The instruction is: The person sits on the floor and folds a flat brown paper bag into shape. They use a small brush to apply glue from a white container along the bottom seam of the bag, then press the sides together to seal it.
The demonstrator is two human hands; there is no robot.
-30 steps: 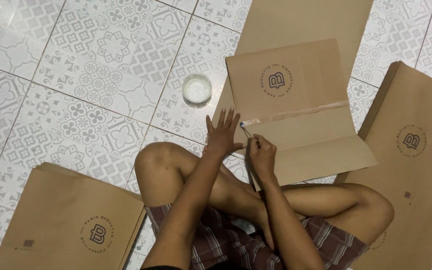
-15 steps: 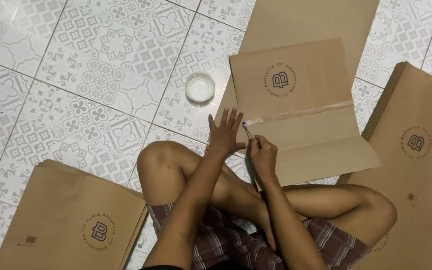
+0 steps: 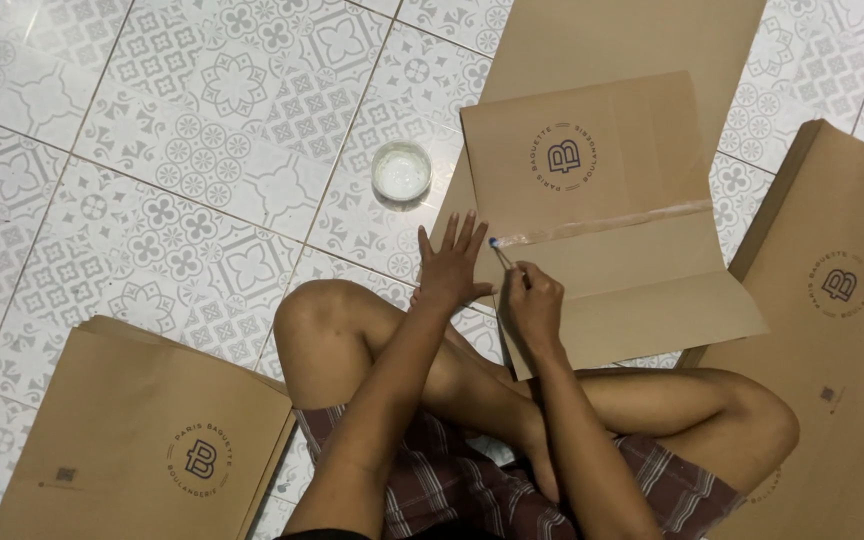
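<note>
— Little has moved since the earlier frames: both hands sit at the same spot, and the view has only drifted slightly.

— Biggest things first?

— Patterned tile floor. On it, a flat brown sheet far and centre, round dark emblem on its far panel, glossy glue line along its fold. Stack of brown bags near left, another stack right, each with the same round emblem. Small glue dish just left of the sheet.

— The hands?

— Left hand lies flat, fingers spread, on the sheet's left edge. Right hand pinches a thin brush, tip at the glue line's left end.

— Risks?

— If the flat hand lifts, I'd judge the sheet could slide and the glue wander off the fold.
</note>
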